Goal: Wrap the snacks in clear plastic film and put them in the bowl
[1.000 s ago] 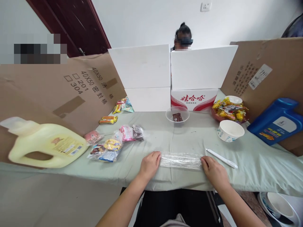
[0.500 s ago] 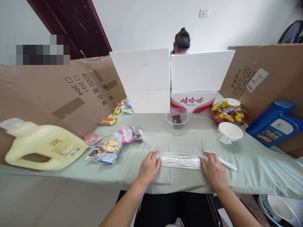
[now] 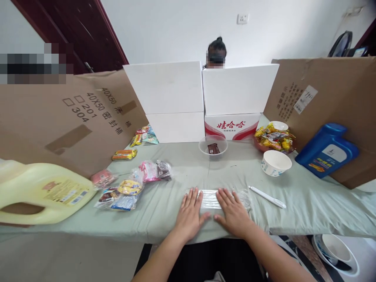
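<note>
**Left hand [image 3: 189, 214] and right hand [image 3: 235, 213] laid flat across a strip of clear plastic [image 3: 209, 199]**

A table [image 3: 188, 168] under pale green cloth takes up the middle of the view. A left cardboard panel [image 3: 32, 129] and a right cardboard panel [image 3: 349, 94] lean in at its sides, and white boxes [image 3: 167, 88] stand along the back.

A pale yellow bottle [image 3: 53, 196] lies on its side at the left; a blue bottle [image 3: 327, 150] leans against the cardboard at the right.

Both forearms reach in from the bottom edge and angle toward each other. The palms face down and the hands are opened out, gripping nothing. The left hand's fingers point forward, nearly together, its thumb held out toward the right. The right hand's fingers point forward and a little to the left, its thumb held out to meet the other, with a small gap between the two tips.

The plastic lies flat near the table's front edge, crosswise before the person, the fingers resting on top. Its middle shows between the hands, and its right end extends past the right hand.

Beyond it stands a clear bowl [image 3: 217, 153] with a brown packet [image 3: 213, 148] inside. A white paper bowl [image 3: 276, 164] sits farther right, and a slim white pen-like tool [image 3: 267, 196] lies just beside the plastic's right end.
</note>
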A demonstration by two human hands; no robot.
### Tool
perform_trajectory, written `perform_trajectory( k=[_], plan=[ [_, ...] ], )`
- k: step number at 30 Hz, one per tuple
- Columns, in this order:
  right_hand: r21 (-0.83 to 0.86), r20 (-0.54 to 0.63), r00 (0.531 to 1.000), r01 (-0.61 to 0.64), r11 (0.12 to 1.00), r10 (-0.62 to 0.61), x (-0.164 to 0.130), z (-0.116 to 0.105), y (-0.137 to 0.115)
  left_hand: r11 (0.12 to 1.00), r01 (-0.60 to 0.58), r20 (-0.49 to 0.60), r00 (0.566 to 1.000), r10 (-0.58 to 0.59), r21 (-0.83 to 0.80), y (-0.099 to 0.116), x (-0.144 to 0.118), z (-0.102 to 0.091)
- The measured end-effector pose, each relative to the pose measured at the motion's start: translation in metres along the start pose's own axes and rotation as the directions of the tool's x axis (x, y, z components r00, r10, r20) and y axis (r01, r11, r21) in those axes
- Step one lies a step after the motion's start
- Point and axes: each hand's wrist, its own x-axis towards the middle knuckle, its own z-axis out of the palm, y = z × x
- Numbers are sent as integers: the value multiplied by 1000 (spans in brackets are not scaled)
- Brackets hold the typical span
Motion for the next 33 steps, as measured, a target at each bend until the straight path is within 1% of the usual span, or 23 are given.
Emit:
perform_trajectory(
  k=[1,3,5,6,8,9,10,11,13,14,15,16,18,21,23,26,28,30,31,32,33],
  plan=[
    [-10,6,999,-35,999,35,-6,-1,9,999,33,7,999,-33,17,-10,-4,0],
    [-44,-18,995,-98,994,97,-20,-2,27,996,75,16,997,-75,47,-27,-12,-5],
    [-85,-80,990,-126,988,119,-37,1,39,994,92,8,996,-93,61,-33,-16,-13],
    [-106,-120,986,-127,986,115,-46,3,42,992,110,-17,994,-109,60,-31,-18,-17],
    [-145,-204,974,-126,981,95,-65,7,40,986,165,-115,980,-161,29,-17,-19,-26],
    [-161,-242,966,-129,978,88,-74,9,36,985,174,-165,971,-173,-11,-6,-19,-30],
    [-175,-277,957,-139,975,87,-81,10,31,986,150,-198,967,-161,-67,6,-19,-33],
    [-185,-306,948,-154,971,92,-88,10,25,987,99,-208,970,-125,-129,19,-17,-36],
    [-196,-342,934,-182,964,107,-97,8,15,975,-16,-172,985,-24,-223,41,-9,-40],
    [-199,-350,931,-185,962,107,-101,6,13,970,-41,-146,989,6,-239,49,-4,-40],
    [-199,-354,929,-182,963,102,-104,3,12,972,-40,-127,992,11,-230,53,3,-39],
    [-197,-354,931,-172,965,94,-107,0,13,978,-24,-119,993,-1,-207,55,11,-38],
    [-187,-346,936,-132,973,61,-115,-5,19,986,-10,-125,992,-11,-167,51,27,-35],
    [-156,-355,935,-54,986,-5,-130,-12,33,986,-51,-123,992,31,-161,41,42,-32],
    [-126,-397,916,4,992,-54,-138,-17,37,985,-68,-125,991,49,-159,41,44,-32],
    [-70,-449,886,98,993,-119,-142,-33,33,980,-84,-128,990,62,-178,54,35,-30],
    [-22,-423,890,177,984,-170,-139,-52,23,968,-107,-108,991,84,-227,66,27,-28],
    [88,-327,917,271,959,-229,-132,-74,11,942,-173,-76,985,158,-287,75,19,-26],
    [185,-256,934,299,936,-248,-127,-84,5,923,-224,-64,975,215,-314,77,15,-26],
    [305,-175,953,293,906,-249,-122,-93,0,899,-278,-57,960,275,-338,78,12,-25],
    [432,-98,968,249,867,-229,-116,-99,-5,874,-327,-50,942,331,-359,77,9,-25]
  ],
)
